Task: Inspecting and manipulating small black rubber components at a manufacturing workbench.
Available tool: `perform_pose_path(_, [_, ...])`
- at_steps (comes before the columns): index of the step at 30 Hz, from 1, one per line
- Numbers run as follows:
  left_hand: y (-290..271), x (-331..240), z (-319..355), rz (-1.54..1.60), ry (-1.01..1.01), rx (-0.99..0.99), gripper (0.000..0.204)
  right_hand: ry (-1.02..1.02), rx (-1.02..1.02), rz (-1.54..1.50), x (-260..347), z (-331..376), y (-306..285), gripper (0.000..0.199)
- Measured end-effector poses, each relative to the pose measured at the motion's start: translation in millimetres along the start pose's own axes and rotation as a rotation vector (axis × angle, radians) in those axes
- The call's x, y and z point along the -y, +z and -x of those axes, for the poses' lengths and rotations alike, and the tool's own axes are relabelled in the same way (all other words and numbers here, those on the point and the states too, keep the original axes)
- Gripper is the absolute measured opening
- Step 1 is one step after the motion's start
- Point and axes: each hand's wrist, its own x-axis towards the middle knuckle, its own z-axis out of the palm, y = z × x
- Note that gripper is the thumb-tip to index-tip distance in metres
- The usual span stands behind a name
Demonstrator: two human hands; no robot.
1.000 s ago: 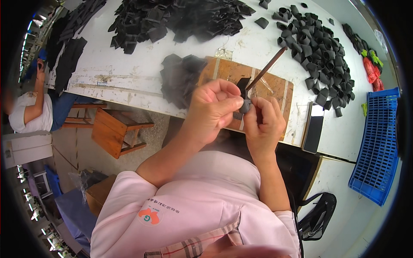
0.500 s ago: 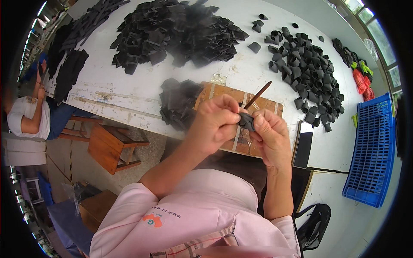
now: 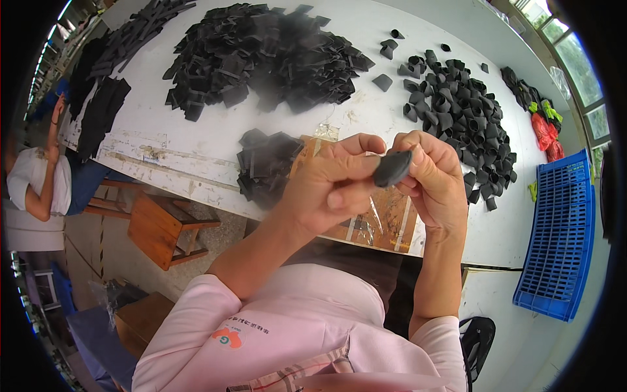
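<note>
Above the white worktop point(image 3: 457, 228), a small black piece point(image 3: 392, 168) is pinched between left hand point(image 3: 326, 189) and right hand point(image 3: 434, 176) (both clamped on it); rolled pieces point(image 3: 464, 117) are piled right, flat pieces point(image 3: 261, 59) remain unworked.

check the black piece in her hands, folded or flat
Folded: the black piece is pinched into a curved shape between both hands, left hand and right hand.

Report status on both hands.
Left hand and right hand both pinching small folded black fabric piece, raised above brown wooden board. Nothing in the way.
</note>
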Motion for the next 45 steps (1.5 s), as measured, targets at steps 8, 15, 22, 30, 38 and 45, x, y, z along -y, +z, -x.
perform_pose_path(8, [8.5, 12.0, -1.0, -1.080, 0.641, -0.364, 0.019, -0.136, -0.318, 0.660, -16.7, 2.0, -1.9, 0.025])
perform_pose_path(15, [25.2, -0.5, -6.2, -1.737, 0.766, 0.008, 0.024, -0.655, -0.437, 0.914, -17.0, 27.8, 11.1, 0.032])
perform_pose_path(22, [29.4, 8.5, -7.4, -1.426, 0.862, -0.153, 0.010, -0.572, -0.360, 1.016, -11.4, 25.5, 21.9, 0.031])
perform_pose_path(30, [9.4, -0.6, -2.7, -0.872, 0.767, -0.191, 0.011, -0.605, -0.346, 1.060, -3.8, 19.4, 21.4, 0.011])
perform_pose_path(38, [6.2, 0.5, -1.1, -0.971, 0.738, -0.142, 0.008, -0.770, -0.314, 1.201, -13.7, 12.4, 14.2, 0.005])
perform_pose_path(45, [9.9, -0.6, -4.0, -1.030, 0.796, -0.140, 0.007, -0.582, -0.318, 1.055, -3.1, 16.2, 20.3, 0.009])
